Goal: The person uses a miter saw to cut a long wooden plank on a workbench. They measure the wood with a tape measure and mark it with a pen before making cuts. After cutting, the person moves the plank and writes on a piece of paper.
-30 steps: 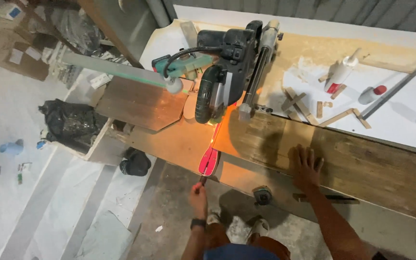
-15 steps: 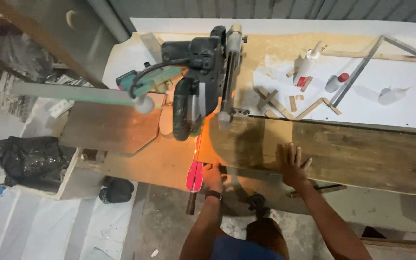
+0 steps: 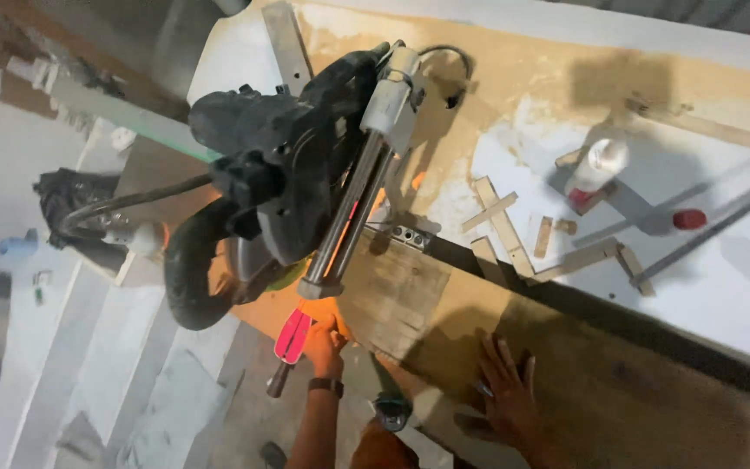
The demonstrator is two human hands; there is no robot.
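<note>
**Hands at the mitre saw**

Your left hand (image 3: pixel 323 340) is curled around the red lever (image 3: pixel 292 337) at the front of the saw base, fingers wrapped over its upper end, just below the saw's twin slide rails. A dark band sits on that wrist. Your right hand (image 3: pixel 505 395) lies flat with fingers spread on the wide wooden board (image 3: pixel 618 391), pressing down and pinching nothing. The board runs across the saw table from under the blade out to your right. The dark mitre saw (image 3: pixel 288 174) stands above both hands, its head swung toward your left. On the white bench (image 3: pixel 740 287) behind the board lie small wood offcuts (image 3: pixel 501 217), a white glue bottle (image 3: pixel 601 165) and a red cap (image 3: pixel 690 219).
</note>
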